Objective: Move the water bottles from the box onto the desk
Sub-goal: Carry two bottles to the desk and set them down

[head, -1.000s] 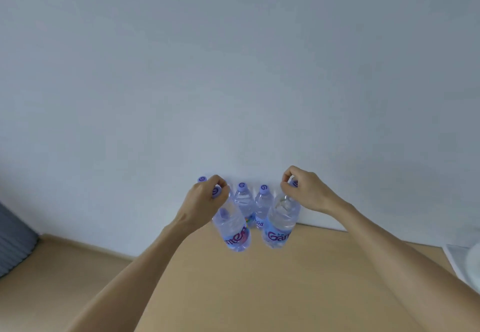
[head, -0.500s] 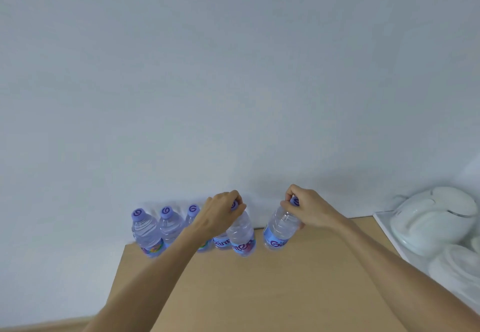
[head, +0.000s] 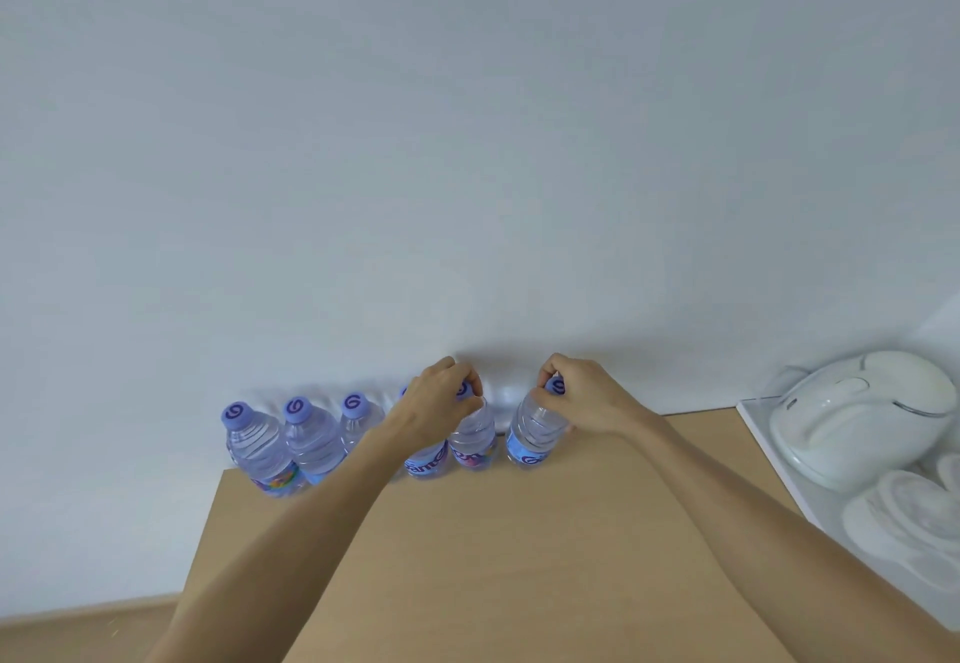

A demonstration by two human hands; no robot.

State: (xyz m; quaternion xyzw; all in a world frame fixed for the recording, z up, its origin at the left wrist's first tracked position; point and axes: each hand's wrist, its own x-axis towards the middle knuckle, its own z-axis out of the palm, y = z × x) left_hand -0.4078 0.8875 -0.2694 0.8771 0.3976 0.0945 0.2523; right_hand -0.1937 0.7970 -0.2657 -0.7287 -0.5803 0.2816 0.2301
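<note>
Bottles (head: 311, 441) line wall (head: 467, 143); white appliance (head: 857, 413) right.

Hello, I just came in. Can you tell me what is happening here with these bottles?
A person is lining up water bottles along the back edge of a wooden desk, against the wall. The left hand grips the cap end of one bottle, and the right hand grips the top of another bottle just to its right. Four more bottles stand in the row to the left, one mostly hidden behind the left arm. The box is not in view. White objects lie at the right.
</note>
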